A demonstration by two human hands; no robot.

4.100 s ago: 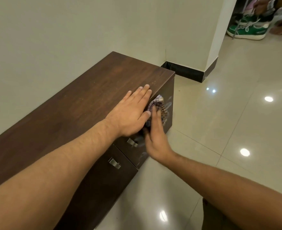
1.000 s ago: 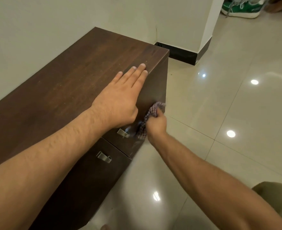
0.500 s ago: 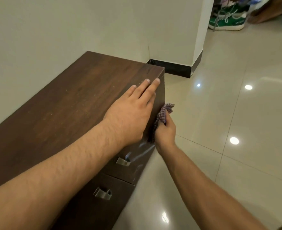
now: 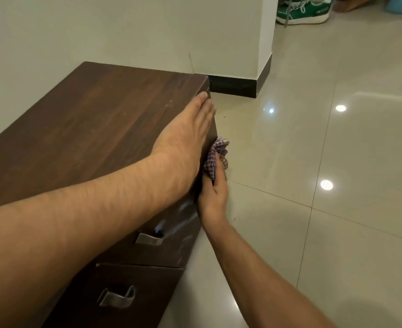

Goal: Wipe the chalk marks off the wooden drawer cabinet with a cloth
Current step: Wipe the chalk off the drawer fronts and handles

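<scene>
The dark wooden drawer cabinet (image 4: 96, 124) stands low against the cream wall. My left hand (image 4: 185, 143) lies flat on its top, fingers straight and reaching the front right corner. My right hand (image 4: 213, 192) grips a bunched checked cloth (image 4: 215, 155) and holds it against the upper drawer front just below my left hand. Faint whitish chalk smears (image 4: 183, 226) show on that drawer front beside its metal handle (image 4: 148, 239). A second handle (image 4: 116, 297) sits on the nearer drawer. My left forearm hides part of the drawer fronts.
Glossy beige floor tiles (image 4: 313, 162) spread to the right of the cabinet. A white pillar with a black skirting (image 4: 242, 87) stands just behind the cabinet's far end. A green sneaker (image 4: 301, 13) lies on the floor at the top right.
My right hand has slid the cloth a little along the drawer front toward the cabinet's far end. My left hand has shifted forward to the corner, and the view has turned to look along the front.
</scene>
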